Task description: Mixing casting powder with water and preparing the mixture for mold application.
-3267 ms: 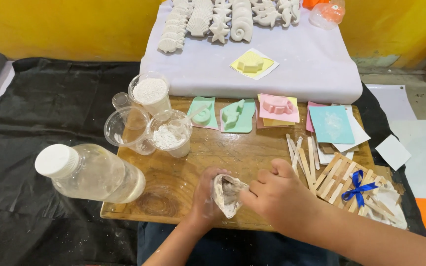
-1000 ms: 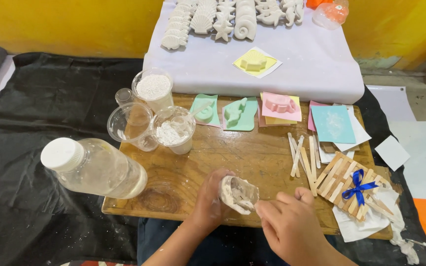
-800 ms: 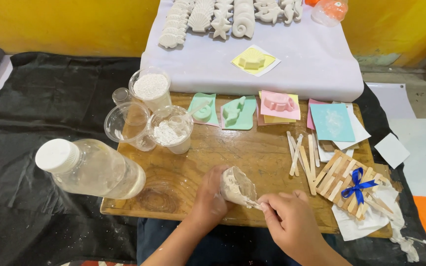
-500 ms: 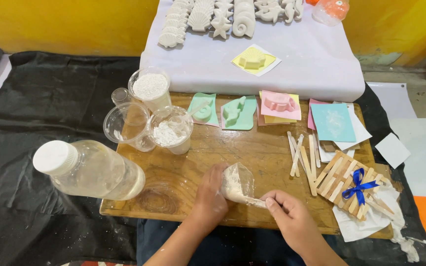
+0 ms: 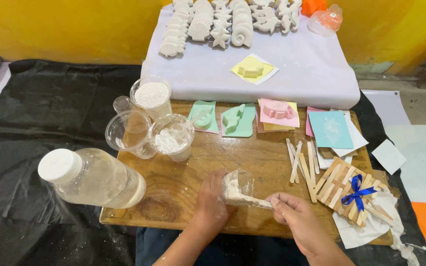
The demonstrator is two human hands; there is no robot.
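My left hand [image 5: 212, 203] grips a small clear plastic cup [image 5: 238, 186], tilted on its side and smeared inside with white plaster. My right hand [image 5: 294, 216] pinches a wooden stick [image 5: 252, 200] whose far end reaches into the cup. Both hands are dusted white and hover over the front edge of a wooden board [image 5: 252, 157].
A capped clear bottle [image 5: 92, 178] lies at the board's left. Behind it stand cups of white powder [image 5: 151, 96] and an empty cup [image 5: 126, 133]. Coloured moulds [image 5: 237, 119], loose sticks [image 5: 301, 160] and a stick raft with blue ribbon [image 5: 353, 189] lie right. White plaster casts [image 5: 223, 22] fill a cloth beyond.
My right hand moved off the cup, drew back to the right and now works the stick into the cup. The left hand tipped the cup further onto its side.
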